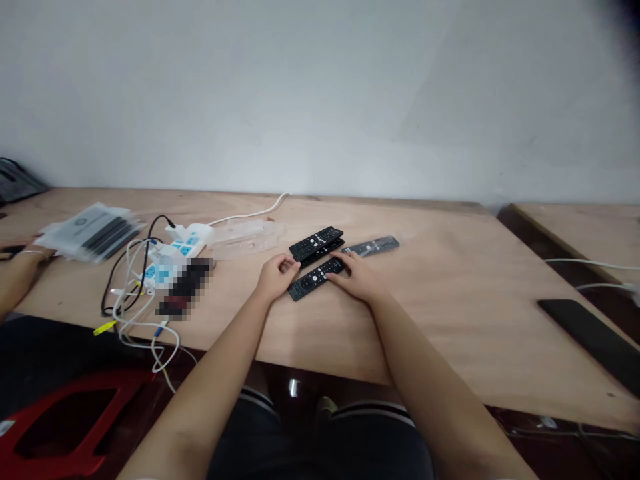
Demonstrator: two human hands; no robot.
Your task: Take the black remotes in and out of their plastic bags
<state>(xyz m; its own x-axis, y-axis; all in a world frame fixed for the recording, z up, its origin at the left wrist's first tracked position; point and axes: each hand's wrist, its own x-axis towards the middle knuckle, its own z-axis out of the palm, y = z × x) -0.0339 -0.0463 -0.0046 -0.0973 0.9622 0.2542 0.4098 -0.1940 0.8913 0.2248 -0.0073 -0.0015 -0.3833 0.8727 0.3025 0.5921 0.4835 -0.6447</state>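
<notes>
Several black remote controls lie on the wooden table in front of me. Two are stacked askew, the upper remote (316, 243) resting on another that shows beneath it. In front of the stack lies a single remote control (311, 280), buttons up. My right hand (361, 277) has its thumb and fingers around the right end of this front remote. My left hand (276, 277) is closed with curled fingers, its fingertips at the left end of the stack; whether anything is pinched in them is hidden. Behind my right hand lies another remote (375, 247) in a clear plastic sleeve.
Left of my hands are clear plastic wrappers (245, 240), a white power strip (187, 243), tangled cables (123, 300) and a pixelated dark object (185, 290). Farther left, another person's arm (23, 273) is beside bagged items (95, 230). A black slab (585, 333) lies at right.
</notes>
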